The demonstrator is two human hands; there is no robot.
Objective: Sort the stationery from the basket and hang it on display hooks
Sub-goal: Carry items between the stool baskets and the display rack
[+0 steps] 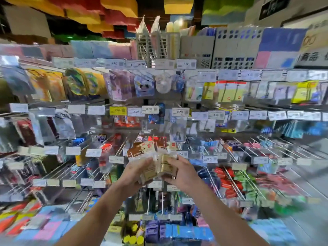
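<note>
- A shop display wall (182,102) is filling the view, blurring toward its edges.
- Metal display hooks (232,181) are jutting out in rows, with price labels (179,112) hanging at their tips.
- Grey file holders (227,48) are standing on top.
- Red and yellow stacks (99,13) are showing overhead.
- Grey floor (308,224) is showing lower right.

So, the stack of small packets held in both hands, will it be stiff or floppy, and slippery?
Probably floppy at the top: the packets fan apart above the left hand. Likely slippery, as the clear wrapping looks glossy and the right hand grips them too. Seemingly light, held in the air by the hands alone.
</note>
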